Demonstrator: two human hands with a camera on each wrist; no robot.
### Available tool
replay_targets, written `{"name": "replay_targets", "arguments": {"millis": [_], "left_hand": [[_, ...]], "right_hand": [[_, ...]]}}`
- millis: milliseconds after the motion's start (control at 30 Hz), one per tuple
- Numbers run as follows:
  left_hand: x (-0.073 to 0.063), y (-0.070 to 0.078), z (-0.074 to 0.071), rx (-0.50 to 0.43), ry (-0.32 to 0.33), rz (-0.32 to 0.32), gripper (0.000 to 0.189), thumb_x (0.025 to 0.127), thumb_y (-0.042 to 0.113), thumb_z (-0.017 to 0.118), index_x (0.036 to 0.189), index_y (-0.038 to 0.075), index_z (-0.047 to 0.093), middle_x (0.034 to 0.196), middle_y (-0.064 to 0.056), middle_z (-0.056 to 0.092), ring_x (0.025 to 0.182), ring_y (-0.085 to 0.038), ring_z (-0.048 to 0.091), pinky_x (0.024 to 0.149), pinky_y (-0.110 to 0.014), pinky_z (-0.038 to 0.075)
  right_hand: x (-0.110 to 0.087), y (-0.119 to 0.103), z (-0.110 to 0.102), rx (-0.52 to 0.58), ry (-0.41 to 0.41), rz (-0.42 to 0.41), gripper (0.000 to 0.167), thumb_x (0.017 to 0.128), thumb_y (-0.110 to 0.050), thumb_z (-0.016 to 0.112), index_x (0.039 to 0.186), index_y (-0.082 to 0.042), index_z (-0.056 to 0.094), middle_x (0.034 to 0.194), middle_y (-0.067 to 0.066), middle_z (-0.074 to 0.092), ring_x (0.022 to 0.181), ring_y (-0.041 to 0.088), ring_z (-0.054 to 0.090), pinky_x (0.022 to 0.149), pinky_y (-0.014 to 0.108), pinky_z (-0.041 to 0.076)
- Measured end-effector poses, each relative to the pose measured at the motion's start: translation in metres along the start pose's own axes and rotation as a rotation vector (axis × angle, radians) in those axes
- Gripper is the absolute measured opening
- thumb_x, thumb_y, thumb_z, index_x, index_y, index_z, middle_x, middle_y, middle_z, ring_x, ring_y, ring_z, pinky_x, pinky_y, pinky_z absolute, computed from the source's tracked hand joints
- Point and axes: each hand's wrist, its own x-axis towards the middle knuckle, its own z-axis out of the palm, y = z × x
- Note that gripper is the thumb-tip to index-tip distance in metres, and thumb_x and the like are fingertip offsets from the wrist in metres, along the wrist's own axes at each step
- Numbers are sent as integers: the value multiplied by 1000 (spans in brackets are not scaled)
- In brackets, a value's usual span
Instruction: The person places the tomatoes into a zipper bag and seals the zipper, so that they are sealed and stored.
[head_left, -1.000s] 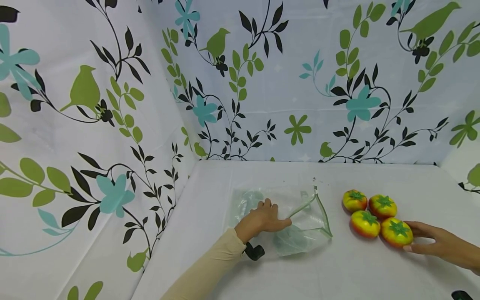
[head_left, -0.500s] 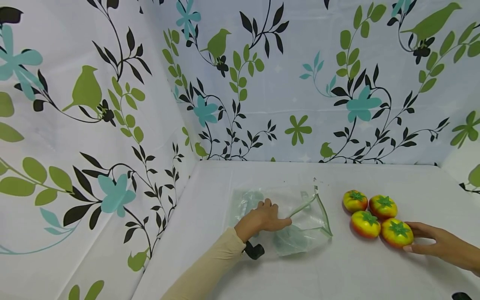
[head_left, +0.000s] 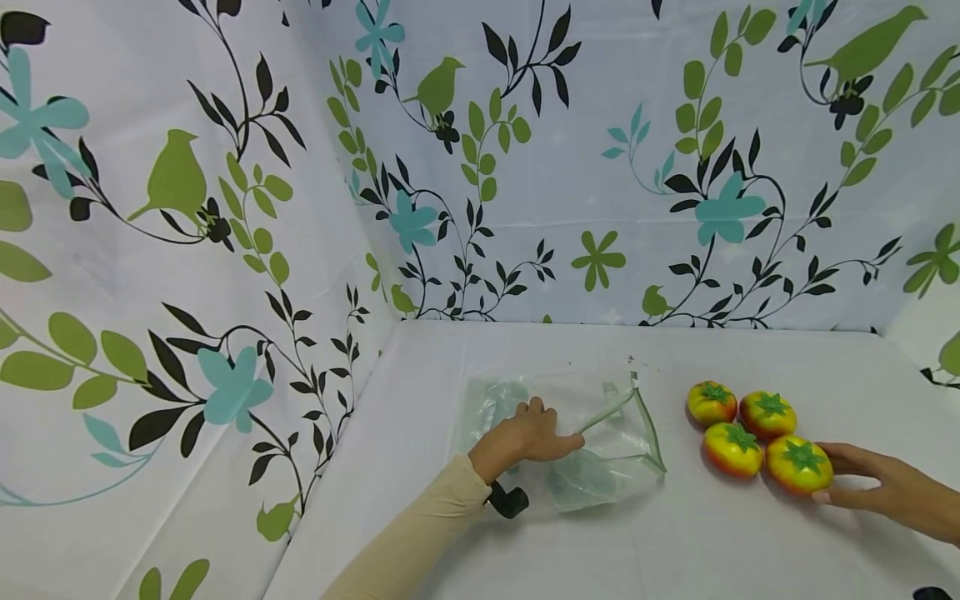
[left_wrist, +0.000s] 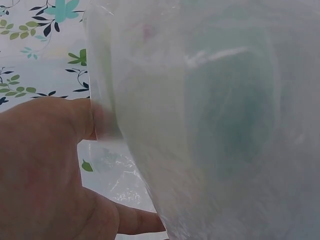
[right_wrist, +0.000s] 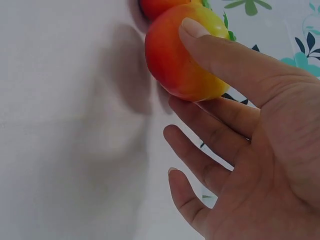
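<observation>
A clear plastic bag (head_left: 585, 479) with a green-edged mouth lies on the white table. My left hand (head_left: 528, 433) holds it near the mouth, fingers bent down and thumb stretched to the green edge. In the left wrist view, the bag (left_wrist: 225, 110) covers most of that hand's fingers. At the right, my right hand (head_left: 888, 492) grips the nearest yellow-red toy tomato (head_left: 799, 467), its thumb on one side and fingers on the other. The right wrist view shows the thumb across this tomato (right_wrist: 182, 55), with the lower fingers loosely spread.
Three more toy tomatoes, one of them the front-left tomato (head_left: 731, 450), sit close together beside the held one. A patterned cloth (head_left: 480, 167) hangs behind the table (head_left: 525, 550) and along its left side. Black wrist gear (head_left: 507, 502) sits under my left wrist.
My right hand and its tomato have shifted very slightly to the right, away from the others. The left hand and bag stay as they were.
</observation>
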Motion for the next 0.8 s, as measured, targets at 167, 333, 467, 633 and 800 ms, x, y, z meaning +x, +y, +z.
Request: {"name": "replay_targets", "arguments": {"millis": [167,333,467,633,800], "left_hand": [[-1,-1,-1,-11,-5,6,84,97,69,48,150,4,54,151,-12,44,134,-29,45,96,-48,50],[-3,-1,-3,-33,-6,10,85,97,69,46,152,4,53,154,-13,42,137,-29,44,97,-50,50],[-3,-3,-3,-39,-7,10,86,97,69,45,154,5,51,156,-13,41,138,-29,44,98,-50,50],[-4,-3,-3,-50,-14,13,85,97,68,45,155,7,51,152,-12,43,134,-28,44,96,-49,49],[-4,-4,-3,-71,-20,23,82,98,66,43,154,7,52,151,-12,43,135,-28,45,97,-49,49]], "right_hand": [[-5,-9,-7,-17,37,-18,89,104,-45,64,149,23,29,144,50,40,120,64,50,83,63,54],[-6,-18,-11,-33,84,-43,87,103,-43,66,149,22,30,144,49,40,120,64,50,82,63,54],[-3,-24,-14,-31,119,-54,87,102,-43,68,149,21,32,144,48,41,120,63,50,82,62,55],[0,-34,-15,-39,166,-84,85,100,-44,71,148,18,37,142,46,46,119,60,53,81,62,56],[2,-49,-15,-44,208,-119,82,100,-41,72,149,16,40,140,43,51,118,58,55,80,62,56]]}}
